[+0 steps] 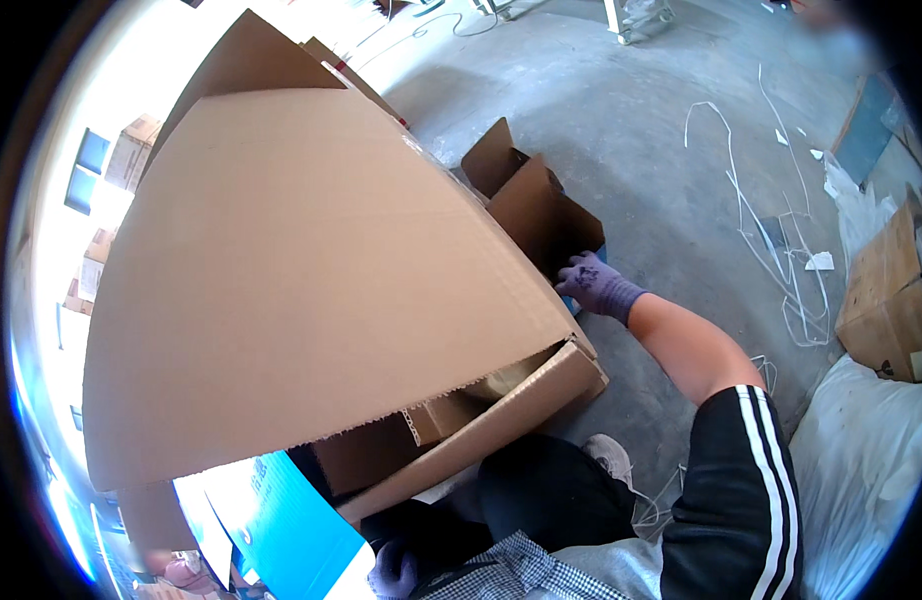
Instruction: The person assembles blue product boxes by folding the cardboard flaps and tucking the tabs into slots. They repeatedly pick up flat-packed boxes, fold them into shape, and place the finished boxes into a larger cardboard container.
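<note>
A large brown cardboard box (311,250) fills the middle and left, its broad flap raised toward me. Beyond its right side, my right hand (593,284), in a purple glove, has its fingers bent over the edge of a smaller open carton (536,205), brown inside with blue showing outside. At the bottom, my left hand (392,570), also gloved in purple, is partly in view beside the corner of a bright blue carton (286,530). Its fingers are mostly hidden. Under the big flap, more cardboard (446,415) shows inside the large box.
White strapping (791,270) lies in loops on the grey concrete floor (641,130). To the right are a brown box (881,290) and a white plastic sack (861,450). Stacked boxes (131,155) stand at the far left. Legs of white equipment (616,20) show at the top.
</note>
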`<state>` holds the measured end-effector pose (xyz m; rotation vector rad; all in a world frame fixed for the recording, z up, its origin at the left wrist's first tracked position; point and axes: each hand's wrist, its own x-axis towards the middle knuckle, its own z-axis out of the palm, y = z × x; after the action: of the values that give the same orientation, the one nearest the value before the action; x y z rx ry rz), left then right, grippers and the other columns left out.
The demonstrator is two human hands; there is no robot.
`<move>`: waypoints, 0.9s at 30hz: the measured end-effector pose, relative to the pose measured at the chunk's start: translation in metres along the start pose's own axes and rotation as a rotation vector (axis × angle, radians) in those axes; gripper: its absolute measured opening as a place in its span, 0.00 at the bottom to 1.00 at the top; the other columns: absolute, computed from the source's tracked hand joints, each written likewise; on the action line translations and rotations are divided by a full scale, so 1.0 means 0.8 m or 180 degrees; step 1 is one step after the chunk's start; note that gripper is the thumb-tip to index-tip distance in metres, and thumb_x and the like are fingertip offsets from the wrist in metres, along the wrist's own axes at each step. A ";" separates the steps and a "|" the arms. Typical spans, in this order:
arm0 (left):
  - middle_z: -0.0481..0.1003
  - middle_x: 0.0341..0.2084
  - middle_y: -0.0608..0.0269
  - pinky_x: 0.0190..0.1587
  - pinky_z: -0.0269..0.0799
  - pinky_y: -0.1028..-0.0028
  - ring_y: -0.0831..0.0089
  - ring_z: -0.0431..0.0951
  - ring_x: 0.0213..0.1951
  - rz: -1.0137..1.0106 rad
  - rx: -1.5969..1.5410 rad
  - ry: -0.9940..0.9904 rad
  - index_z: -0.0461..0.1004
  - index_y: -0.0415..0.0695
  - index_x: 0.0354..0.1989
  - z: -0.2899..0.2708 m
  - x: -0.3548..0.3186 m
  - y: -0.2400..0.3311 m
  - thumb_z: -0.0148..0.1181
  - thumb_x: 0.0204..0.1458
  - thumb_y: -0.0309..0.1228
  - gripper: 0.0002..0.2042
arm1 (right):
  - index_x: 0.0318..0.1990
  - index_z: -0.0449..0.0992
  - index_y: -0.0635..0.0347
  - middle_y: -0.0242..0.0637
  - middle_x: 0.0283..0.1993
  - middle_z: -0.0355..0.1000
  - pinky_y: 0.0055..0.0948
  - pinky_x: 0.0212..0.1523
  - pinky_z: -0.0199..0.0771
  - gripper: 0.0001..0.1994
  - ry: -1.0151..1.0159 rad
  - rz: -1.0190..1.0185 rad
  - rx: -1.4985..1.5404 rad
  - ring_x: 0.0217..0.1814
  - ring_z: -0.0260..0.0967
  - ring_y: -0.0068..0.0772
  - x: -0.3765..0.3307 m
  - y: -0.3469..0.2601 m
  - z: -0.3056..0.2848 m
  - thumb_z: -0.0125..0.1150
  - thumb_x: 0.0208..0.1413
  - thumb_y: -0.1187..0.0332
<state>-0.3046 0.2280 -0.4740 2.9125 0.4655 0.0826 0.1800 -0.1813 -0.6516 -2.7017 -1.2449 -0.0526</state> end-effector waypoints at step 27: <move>0.75 0.42 0.51 0.54 0.67 0.49 0.47 0.69 0.50 -0.0134 0.0357 0.0020 0.82 0.50 0.43 0.012 0.015 0.008 0.70 0.40 0.37 0.18 | 0.54 0.77 0.59 0.52 0.56 0.74 0.42 0.61 0.70 0.28 0.0610 0.2616 0.1260 0.60 0.69 0.56 0.148 0.288 -0.010 0.53 0.58 0.45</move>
<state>-0.2905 0.2243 -0.4822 3.0109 0.5491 0.0614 0.4321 -0.2412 -0.6627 -2.5476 -0.0256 0.0351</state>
